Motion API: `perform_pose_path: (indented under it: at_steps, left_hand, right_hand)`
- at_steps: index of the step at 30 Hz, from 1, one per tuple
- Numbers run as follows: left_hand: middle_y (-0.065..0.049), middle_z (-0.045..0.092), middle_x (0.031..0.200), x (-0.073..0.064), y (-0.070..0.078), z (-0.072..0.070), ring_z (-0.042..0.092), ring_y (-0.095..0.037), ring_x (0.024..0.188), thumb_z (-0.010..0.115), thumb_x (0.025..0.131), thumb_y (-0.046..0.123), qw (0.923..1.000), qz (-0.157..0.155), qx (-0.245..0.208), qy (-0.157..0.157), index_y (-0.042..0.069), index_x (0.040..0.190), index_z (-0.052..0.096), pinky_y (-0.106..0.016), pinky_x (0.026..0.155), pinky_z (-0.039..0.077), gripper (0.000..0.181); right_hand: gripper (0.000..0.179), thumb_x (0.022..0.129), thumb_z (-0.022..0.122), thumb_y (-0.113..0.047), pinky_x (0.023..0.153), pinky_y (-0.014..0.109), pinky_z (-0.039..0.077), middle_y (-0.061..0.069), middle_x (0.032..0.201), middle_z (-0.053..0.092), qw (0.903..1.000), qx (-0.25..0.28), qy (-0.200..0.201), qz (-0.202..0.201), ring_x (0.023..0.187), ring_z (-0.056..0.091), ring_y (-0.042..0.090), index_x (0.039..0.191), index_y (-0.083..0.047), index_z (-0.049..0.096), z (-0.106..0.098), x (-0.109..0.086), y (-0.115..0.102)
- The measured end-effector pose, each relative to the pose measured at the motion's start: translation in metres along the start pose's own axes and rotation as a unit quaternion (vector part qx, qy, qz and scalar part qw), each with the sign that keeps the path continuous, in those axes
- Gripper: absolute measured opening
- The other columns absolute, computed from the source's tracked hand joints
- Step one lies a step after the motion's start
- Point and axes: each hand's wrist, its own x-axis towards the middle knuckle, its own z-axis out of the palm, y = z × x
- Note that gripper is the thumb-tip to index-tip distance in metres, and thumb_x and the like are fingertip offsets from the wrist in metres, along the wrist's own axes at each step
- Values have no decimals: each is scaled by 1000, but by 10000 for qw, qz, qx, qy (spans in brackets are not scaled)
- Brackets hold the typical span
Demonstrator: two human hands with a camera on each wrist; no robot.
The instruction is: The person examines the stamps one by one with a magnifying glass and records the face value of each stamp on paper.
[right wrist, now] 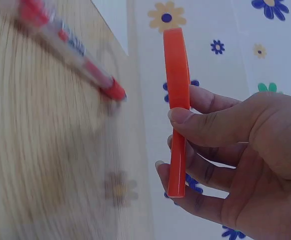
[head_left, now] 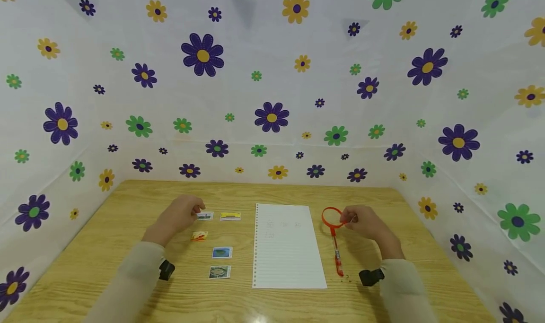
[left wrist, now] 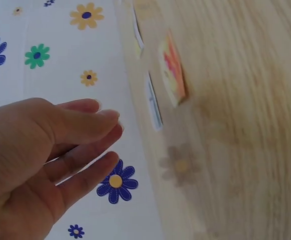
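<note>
My right hand (head_left: 362, 222) pinches a red-orange magnifying glass (right wrist: 177, 70) between thumb and fingers, its round frame above the table. In the right wrist view the frame appears edge-on. My left hand (head_left: 180, 214) hovers at the back left with loosely bent fingers and nothing visible between them. Nearest to it lies a greyish stamp-like picture card (head_left: 206, 215), partly hidden by the fingertips in the head view. Around it lie a yellow card (head_left: 230, 216), an orange-and-yellow card (head_left: 199, 236), a blue card (head_left: 222, 252) and a green card (head_left: 219, 272).
A lined loose-leaf sheet (head_left: 287, 257) with faint marks near its top lies mid-table. Right of it is a red-capped clear pen (head_left: 338, 259), with tiny dark bits (head_left: 347, 279) by its near end. A flower-patterned cloth (head_left: 238, 91) stands behind the wooden table (head_left: 170, 299) and along both sides.
</note>
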Motion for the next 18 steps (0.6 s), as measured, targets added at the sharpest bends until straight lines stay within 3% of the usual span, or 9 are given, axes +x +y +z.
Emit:
perform_pose_path:
  at_steps: [7, 13, 18]
  left_hand:
    - [-21, 72, 122, -3, -14, 5, 64, -44, 119, 71, 92, 2, 9991, -168, 322, -232, 0, 113, 74, -60, 105, 51, 21]
    - [-19, 70, 131, -3, -22, 10, 61, -45, 128, 62, 101, 11, 9975, -600, -4, -385, 3, 121, 72, -63, 108, 48, 24]
    - [-18, 71, 130, 2, -32, 14, 62, -44, 126, 61, 102, 13, 9971, -549, -285, -449, 5, 118, 74, -62, 106, 50, 22]
  right_hand:
    - [12, 90, 69, 8, 79, 37, 58, 11, 93, 73, 9998, 83, -150, -126, 84, 62, 18, 93, -3, 70, 13, 24, -19]
    - [12, 92, 68, 7, 79, 36, 59, 13, 96, 73, 9993, 124, -359, -43, 86, 62, 20, 95, -4, 70, 20, 46, -40]
    - [13, 92, 68, 8, 83, 39, 59, 12, 96, 73, 9991, 137, -363, -190, 87, 63, 20, 94, -5, 72, 28, 61, -56]
